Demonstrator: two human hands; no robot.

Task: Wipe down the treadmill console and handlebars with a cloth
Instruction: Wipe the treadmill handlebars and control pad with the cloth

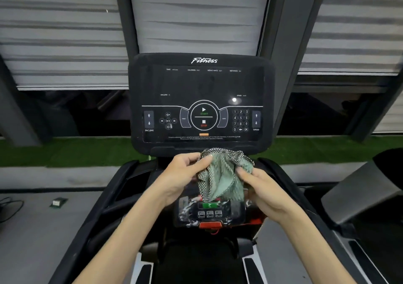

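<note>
– Cloth point(222, 174) first: where is it, and who has it?

– Bunched in the air between both hands, just below the console point(201, 83) and above the lower panel point(209, 214). The left hand point(181, 174) pinches its upper left fold. The right hand point(263, 192) holds the right edge, fingers curled round it. Both grips are closed on cloth, neither on the machine.

– So no wiping yet?

– Seemingly not. The cloth touches neither console nor handlebars point(109, 201); the person looks to be refolding it.

– What could go wrong from here?

– Three things, probably. A loose wad dragged across the console could press the start key point(204, 110) or a speed arrow, since the keys sit flush on the face. The display looks dark, but whether it has power cannot be told. A trailing corner could snag the red clip point(210, 225) under the panel and pull it off. And if one grip lets go mid-fold, the cloth could drop out of reach below.

– Remedy?

– Fold it flat into one hand, then wipe lightly round the keys.
</note>
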